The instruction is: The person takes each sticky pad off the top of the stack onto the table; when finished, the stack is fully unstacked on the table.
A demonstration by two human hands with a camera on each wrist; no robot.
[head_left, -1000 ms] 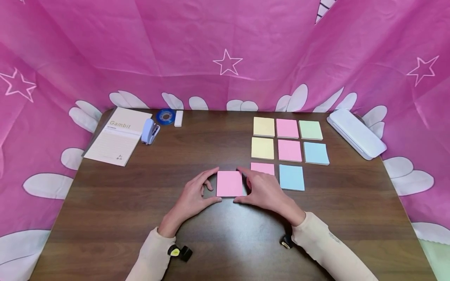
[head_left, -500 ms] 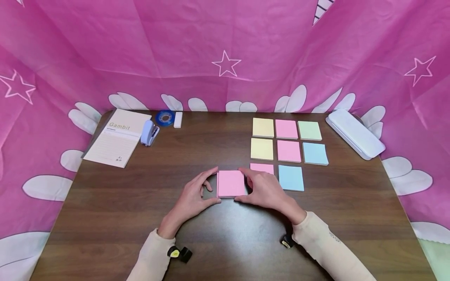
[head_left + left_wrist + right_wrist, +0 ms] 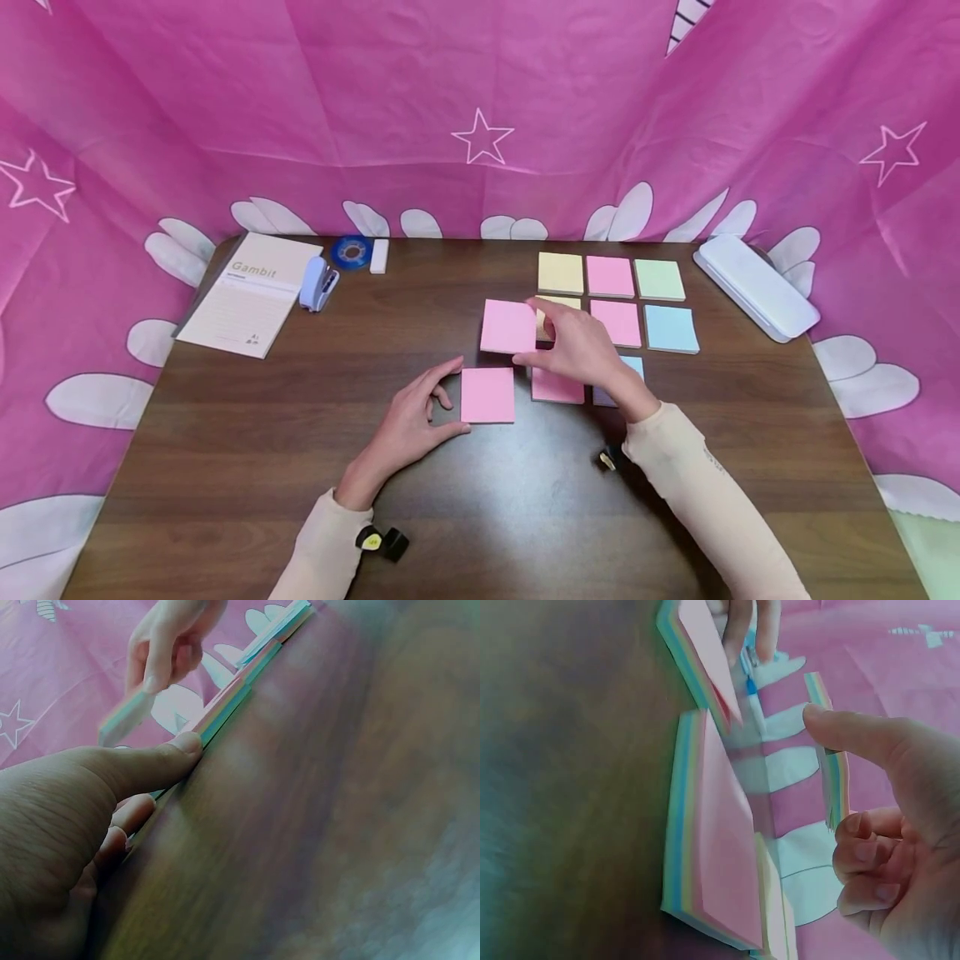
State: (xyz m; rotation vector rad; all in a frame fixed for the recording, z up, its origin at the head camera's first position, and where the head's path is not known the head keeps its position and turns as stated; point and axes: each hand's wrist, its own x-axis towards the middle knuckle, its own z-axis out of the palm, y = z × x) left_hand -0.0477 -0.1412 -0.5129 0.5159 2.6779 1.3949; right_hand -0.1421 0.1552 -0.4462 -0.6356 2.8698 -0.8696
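My right hand pinches a pink-topped sticky note pad between thumb and fingers, raised above the table; coloured layers show along the pad's edge in the right wrist view. Nearer me, a second pink sticky note pad lies flat on the wood. Thumb and index finger of my left hand hold it by the left end, the thumb against its near edge in the left wrist view. Just right of it lies another pink pad. A blue pad is partly hidden by my right hand.
Rows of yellow, pink, green and blue pads lie at the right. Beyond them is a white case. At left are a notebook, stapler, blue tape roll and white block.
My right hand has lifted the upper pink pad off the lower one and carried it away from me, slightly rightward. My left hand stays at the lower pad.
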